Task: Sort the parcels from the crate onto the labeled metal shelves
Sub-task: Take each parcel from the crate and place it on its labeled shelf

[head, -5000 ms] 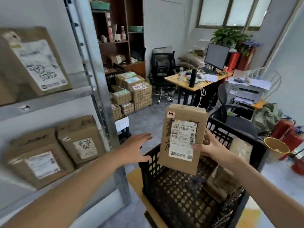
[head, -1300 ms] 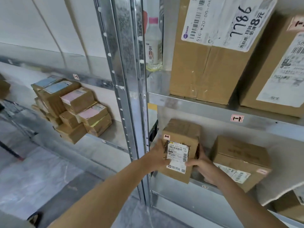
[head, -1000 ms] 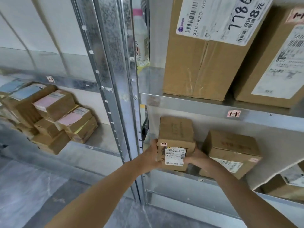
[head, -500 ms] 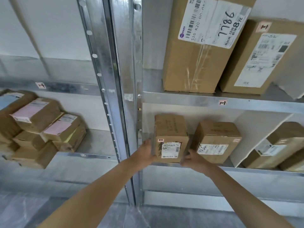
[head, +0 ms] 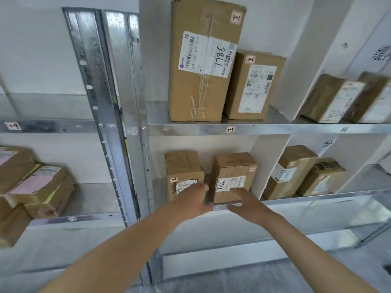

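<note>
Upper-shelf parcels (head: 201, 81): 4 | lower-centre parcels (head: 183, 166): 2 | lower-right parcels (head: 295, 163): 2 | lower-left pile (head: 40, 187): count unclear | left hand (head: 191, 200), right hand (head: 247, 207): 2

Parcel (head: 183, 166): brown carton, lying flat, white-labelled end facing out.
Place: left end of the lower shelf (head: 296, 200).
Neighbour (head: 232, 168): similar carton just right of it, narrow gap between.

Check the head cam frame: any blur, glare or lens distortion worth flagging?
Head view: wide-angle distortion, the metal upright leans and fans out toward the top; centre is sharp, handwritten 7786 on the tall box reads; parcels at the right edge are smeared, labels illegible; soft glare on the lower shelf at right; lighting flat, shadows weak.
</note>
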The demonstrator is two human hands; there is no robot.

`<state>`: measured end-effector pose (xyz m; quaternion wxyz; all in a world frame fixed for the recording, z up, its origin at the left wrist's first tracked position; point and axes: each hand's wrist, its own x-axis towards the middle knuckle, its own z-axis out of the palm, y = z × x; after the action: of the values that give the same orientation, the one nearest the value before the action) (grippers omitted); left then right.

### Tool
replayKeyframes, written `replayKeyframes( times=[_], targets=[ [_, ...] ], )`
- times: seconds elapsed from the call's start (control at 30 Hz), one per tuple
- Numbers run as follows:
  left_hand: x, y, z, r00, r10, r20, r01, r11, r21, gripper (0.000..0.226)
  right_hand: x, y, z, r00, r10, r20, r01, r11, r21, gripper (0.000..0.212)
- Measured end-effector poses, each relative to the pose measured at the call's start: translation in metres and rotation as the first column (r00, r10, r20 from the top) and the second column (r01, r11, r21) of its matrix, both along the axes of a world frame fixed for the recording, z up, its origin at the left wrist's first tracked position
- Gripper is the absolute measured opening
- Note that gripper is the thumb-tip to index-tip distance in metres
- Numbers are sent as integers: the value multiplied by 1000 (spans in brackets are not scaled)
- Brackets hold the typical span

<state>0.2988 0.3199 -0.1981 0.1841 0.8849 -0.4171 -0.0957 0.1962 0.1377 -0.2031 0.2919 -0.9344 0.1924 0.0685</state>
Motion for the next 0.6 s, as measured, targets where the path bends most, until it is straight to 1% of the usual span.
replayKeyframes(
  times=[0.07,0.2,0.27,0.37,0.47,0.57,0.6],
  targets=[
    [-9,-29,14,997,-34,68,37,999,-37,55,-17,-20,14,999,-33,39,34,999,-3,66],
    [-40,-93,42,980,-132,146,141,989,-48,65,-65,-65,48,984,-49,169,59,997,-58,47],
    [-62,-134,54,963,-195,187,210,975,-66,66,-95,-92,57,979,-56,197,79,990,-115,52],
    [-101,-203,67,934,-272,233,290,956,-44,66,-146,-143,63,969,-149,198,169,982,-88,67],
    [-146,-277,79,894,-391,217,398,917,14,66,-204,-205,70,942,-240,234,264,961,-77,67],
    [-197,-345,93,871,-450,198,463,886,-19,72,-266,-264,80,888,-358,289,396,914,-85,73],
    [-215,-365,96,860,-467,206,484,874,-39,72,-286,-279,83,869,-407,283,445,891,-85,74]
  ],
)
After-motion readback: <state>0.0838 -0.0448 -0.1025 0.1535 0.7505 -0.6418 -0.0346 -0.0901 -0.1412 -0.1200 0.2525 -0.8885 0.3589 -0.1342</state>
